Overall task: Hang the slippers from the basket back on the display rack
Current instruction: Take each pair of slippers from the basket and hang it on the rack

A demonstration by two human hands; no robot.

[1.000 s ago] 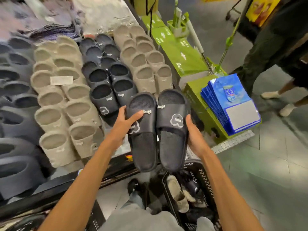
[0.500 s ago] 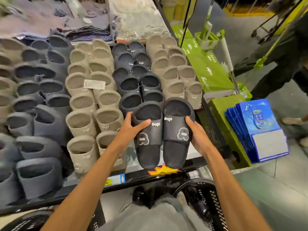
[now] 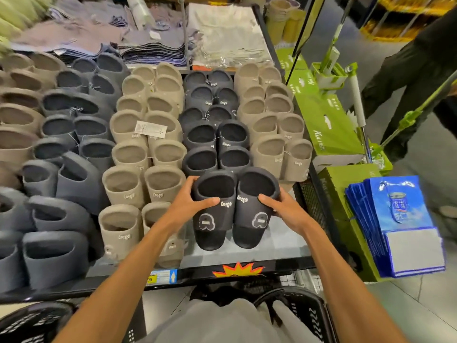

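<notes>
I hold a pair of black slippers (image 3: 235, 209) side by side, toes toward me, at the near end of the black row on the display rack (image 3: 267, 253). My left hand (image 3: 188, 204) grips the left slipper's strap with the thumb across its top. My right hand (image 3: 284, 209) wraps the right slipper's outer edge. Their toes rest on or just above the grey shelf surface; I cannot tell which. The black basket (image 3: 306, 310) sits below the shelf edge at my right knee, mostly hidden by my leg.
Rows of beige slippers (image 3: 148, 154) and grey-blue slippers (image 3: 74, 144) fill the rack to the left, more beige ones (image 3: 279, 134) to the right. Green boxes (image 3: 329, 125) and blue bags (image 3: 400, 224) stand right of the rack. A person (image 3: 420, 78) in dark trousers stands at far right.
Both hands carried the black pair up from over the basket and forward onto the rack, lining it up behind the black row. My view shifted toward the shelf.
</notes>
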